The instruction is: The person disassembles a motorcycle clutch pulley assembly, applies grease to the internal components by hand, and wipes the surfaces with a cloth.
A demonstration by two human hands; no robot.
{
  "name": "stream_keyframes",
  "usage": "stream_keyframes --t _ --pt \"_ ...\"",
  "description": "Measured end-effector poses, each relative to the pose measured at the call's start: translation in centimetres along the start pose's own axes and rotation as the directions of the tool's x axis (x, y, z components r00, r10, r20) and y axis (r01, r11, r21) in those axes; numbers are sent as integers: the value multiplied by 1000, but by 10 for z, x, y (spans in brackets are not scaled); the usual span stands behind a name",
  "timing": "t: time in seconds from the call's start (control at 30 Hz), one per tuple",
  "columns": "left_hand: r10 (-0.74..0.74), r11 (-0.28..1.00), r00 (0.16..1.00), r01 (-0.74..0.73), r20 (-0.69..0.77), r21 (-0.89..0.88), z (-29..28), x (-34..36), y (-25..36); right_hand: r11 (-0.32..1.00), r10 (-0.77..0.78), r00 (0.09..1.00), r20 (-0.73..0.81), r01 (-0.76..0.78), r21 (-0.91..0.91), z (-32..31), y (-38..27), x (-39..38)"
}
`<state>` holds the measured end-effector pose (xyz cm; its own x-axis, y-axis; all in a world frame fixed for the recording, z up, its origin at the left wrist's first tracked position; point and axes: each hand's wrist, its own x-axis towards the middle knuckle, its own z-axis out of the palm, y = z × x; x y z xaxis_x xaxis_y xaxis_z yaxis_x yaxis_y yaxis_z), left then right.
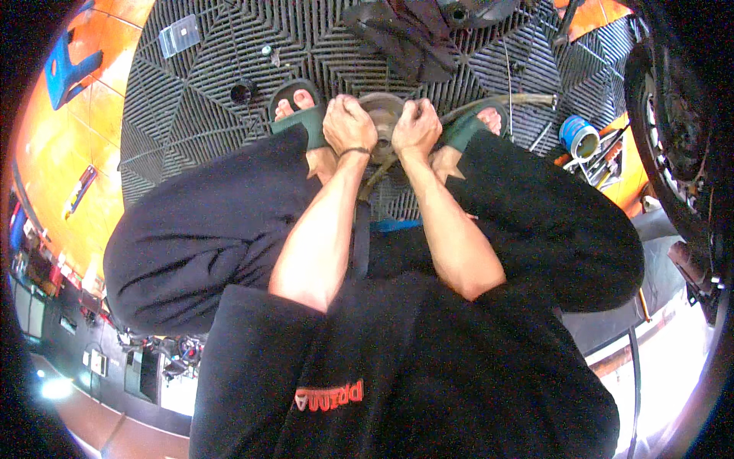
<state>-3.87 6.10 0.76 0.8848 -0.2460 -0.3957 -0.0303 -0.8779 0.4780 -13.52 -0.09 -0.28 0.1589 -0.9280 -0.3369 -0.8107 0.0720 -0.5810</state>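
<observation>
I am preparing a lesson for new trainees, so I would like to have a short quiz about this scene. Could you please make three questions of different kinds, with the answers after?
1. True or false: the round part is between the person's left hand and right hand.

2. Choose one. What colour is the outside of the can beside the tools?
(a) blue
(b) red
(c) yellow

3. In a few words: what kind of floor covering spreads around the round part?

Key:
1. True; one curled hand is at each side of it.
2. (a) blue.
3. A dark ribbed mat.
</observation>
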Motion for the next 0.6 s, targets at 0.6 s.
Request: stream_keyframes --t 0.6 --pt "17 998 993 -24 113 65 -7 7 4 994 -10 1000 3 11 -107 0 -6 1"
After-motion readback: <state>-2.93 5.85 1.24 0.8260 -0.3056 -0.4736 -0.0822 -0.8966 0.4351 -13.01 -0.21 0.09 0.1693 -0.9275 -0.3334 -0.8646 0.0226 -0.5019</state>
